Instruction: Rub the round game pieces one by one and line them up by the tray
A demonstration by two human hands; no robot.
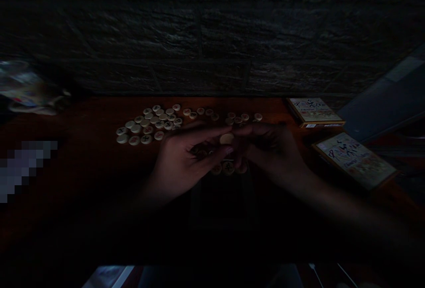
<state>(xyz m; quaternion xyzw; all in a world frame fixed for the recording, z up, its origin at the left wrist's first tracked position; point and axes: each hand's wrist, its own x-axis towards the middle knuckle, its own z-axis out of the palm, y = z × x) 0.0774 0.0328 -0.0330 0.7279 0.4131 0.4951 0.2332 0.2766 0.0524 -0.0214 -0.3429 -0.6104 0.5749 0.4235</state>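
Before me, my left hand pinches a pale round xiangqi piece between thumb and forefinger, its blank face towards me. My right hand is closed at the right edge of that piece, fingers curled together. What lies between the right fingers is hidden in shadow. Under the hands sits a short row of xiangqi pieces at the far end of a dark rectangular tray or box. Beyond my left hand lies a cluster of pieces, some showing red or black characters, others blank.
More loose pieces spread along the back of the wooden table, near a stone wall. Two printed boxes, one farther back and one nearer, lie on the right. A shiny plastic bag is at far left. The light is dim.
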